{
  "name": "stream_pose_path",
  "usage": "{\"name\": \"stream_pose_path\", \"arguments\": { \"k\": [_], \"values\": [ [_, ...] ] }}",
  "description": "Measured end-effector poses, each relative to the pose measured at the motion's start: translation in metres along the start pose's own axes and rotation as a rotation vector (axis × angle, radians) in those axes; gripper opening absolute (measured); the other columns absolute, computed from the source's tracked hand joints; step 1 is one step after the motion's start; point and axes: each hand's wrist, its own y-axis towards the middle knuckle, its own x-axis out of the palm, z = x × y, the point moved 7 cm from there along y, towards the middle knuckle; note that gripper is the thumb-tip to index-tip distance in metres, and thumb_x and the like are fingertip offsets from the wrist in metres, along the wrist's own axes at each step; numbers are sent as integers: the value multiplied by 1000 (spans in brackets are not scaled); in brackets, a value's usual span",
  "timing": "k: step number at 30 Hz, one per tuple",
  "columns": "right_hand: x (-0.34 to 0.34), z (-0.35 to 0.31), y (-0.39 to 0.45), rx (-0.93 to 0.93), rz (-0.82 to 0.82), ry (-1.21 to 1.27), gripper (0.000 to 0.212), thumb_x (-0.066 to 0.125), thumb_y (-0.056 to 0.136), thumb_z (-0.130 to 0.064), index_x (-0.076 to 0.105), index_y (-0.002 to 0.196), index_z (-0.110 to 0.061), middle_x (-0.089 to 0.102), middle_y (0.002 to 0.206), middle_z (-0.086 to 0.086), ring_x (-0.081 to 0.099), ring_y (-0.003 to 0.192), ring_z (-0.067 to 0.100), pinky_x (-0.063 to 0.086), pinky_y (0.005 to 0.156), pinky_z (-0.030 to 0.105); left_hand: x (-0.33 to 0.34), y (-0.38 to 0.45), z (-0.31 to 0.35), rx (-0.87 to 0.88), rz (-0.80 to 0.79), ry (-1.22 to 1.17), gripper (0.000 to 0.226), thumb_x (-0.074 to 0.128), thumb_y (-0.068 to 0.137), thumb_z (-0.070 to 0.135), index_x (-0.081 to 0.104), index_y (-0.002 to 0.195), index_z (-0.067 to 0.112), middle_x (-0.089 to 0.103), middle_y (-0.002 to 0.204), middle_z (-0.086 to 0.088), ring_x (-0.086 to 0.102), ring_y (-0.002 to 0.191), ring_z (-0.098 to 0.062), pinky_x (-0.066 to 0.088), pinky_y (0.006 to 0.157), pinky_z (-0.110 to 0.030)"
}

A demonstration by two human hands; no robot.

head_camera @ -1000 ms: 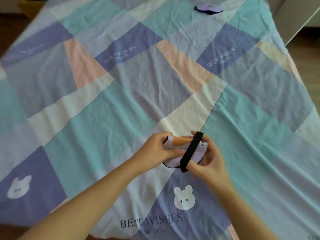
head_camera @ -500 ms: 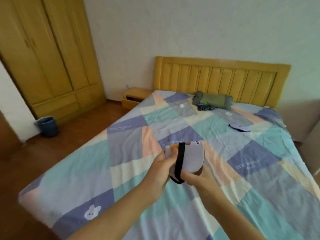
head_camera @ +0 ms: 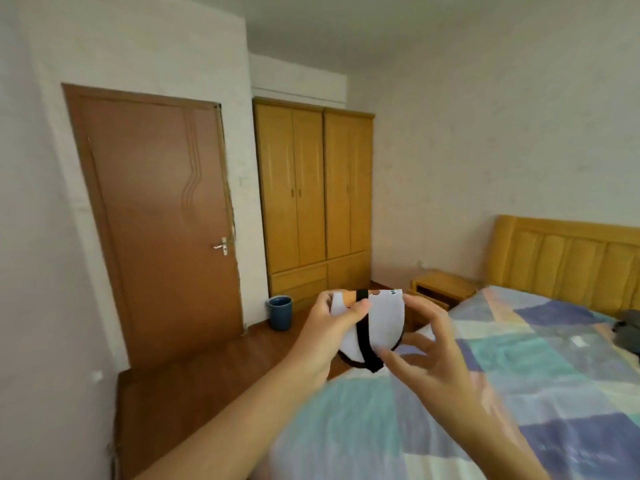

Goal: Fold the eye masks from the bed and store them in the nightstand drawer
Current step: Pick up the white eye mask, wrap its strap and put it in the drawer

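The folded eye mask [head_camera: 375, 327] sits upright in the air between the two hands, its black strap [head_camera: 364, 336] wrapped across the white face. The left hand [head_camera: 337, 329] is closed on it, thumb pressed over the strap near the top edge, fingers behind. The right hand [head_camera: 427, 344] is spread wide, fingers fanned just beside the mask's right edge — only a fingertip or two seem to touch near the strap's lower end, so it bears little or none of the hold.

The folding looks finished, and the step in hand reads as the carry to storage. The nightstand [head_camera: 445, 287] stands well beyond the hands, past the mask and slightly right of it, against the headboard [head_camera: 568, 258]; whether its drawer is open is hard to tell from here. The bed [head_camera: 519, 375] lies under and right of the right hand.

Next calls for walking along the bedside, keeping the pinch on the strap so the fold does not spring open — the free right hand suits pulling the drawer.
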Motion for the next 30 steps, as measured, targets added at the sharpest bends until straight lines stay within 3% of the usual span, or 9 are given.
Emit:
{"name": "stream_pose_path", "arguments": {
  "k": [2,7,11,14,15,17,20,24,30],
  "values": [
    [42,1,23,-75,-47,0,49,76,72,-29,57,117,-35,39,135,-18,52,120,17,56,87,30,-40,15,6,-27,9,1,33,70,82,37,56,110,26,64,114,-4,60,108,-23,50,97,-40],
    [141,6,62,-176,-110,88,40,72,75,-38,66,114,-34,29,149,-14,30,140,15,47,101,46,-132,46,13,-24,40,-43,32,68,85,30,58,114,21,67,111,-8,66,102,-24,55,91,-41],
    [223,14,98,-208,-270,146,28,68,83,-21,69,108,-33,42,142,-17,38,136,10,48,101,42,-206,83,11,-4,93,-18,28,65,87,32,60,112,22,68,112,-8,66,103,-24,54,91,-40],
    [276,33,130,-152,-374,220,30,63,82,-46,71,106,-30,53,134,-17,44,131,6,46,101,33,-250,119,7,-6,97,68,27,60,88,44,60,110,27,66,116,-5,64,108,-21,50,98,-43],
    [293,44,145,-140,-375,226,30,66,79,-47,72,105,-31,54,133,-18,45,130,4,47,99,28,-266,135,6,-4,101,125,30,58,86,51,60,109,31,64,118,-2,62,110,-20,47,101,-44],
    [323,66,177,-155,-368,186,29,77,75,-31,71,103,-37,55,129,-22,46,127,0,47,96,20,-296,165,8,38,90,258,29,52,87,57,57,110,39,62,116,8,58,111,-12,46,101,-40],
    [373,111,235,-175,-384,86,44,79,72,-9,70,103,-39,52,127,-30,44,125,-7,45,97,14,-342,217,19,199,94,742,34,43,92,54,45,124,43,52,121,24,52,112,-1,45,97,-27],
    [431,161,315,-183,-352,45,43,77,74,-7,66,103,-36,53,123,-32,41,122,-16,46,95,12,-417,296,27,256,167,1355,48,42,93,54,37,137,36,47,138,16,46,124,-4,44,101,-35],
    [525,219,403,-162,-373,55,44,77,75,-9,64,106,-38,52,123,-28,43,118,-16,42,94,12,-524,408,23,114,161,1575,44,47,91,55,47,128,32,58,125,14,56,105,-5,47,88,-29]
  ]
}}
